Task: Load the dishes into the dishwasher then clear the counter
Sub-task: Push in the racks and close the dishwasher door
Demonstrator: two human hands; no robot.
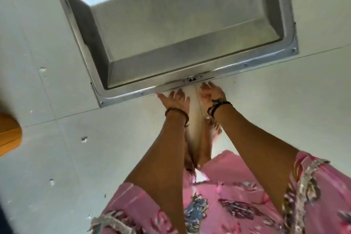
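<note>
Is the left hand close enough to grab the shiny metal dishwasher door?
Probably yes. The left hand already sits at the near edge of the shiny metal dishwasher door, fingers spread, with nothing between them.

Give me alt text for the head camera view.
Both hands, left hand and right hand, reach the near edge of an open stainless-steel dishwasher door above a pale grey tiled floor.
</note>
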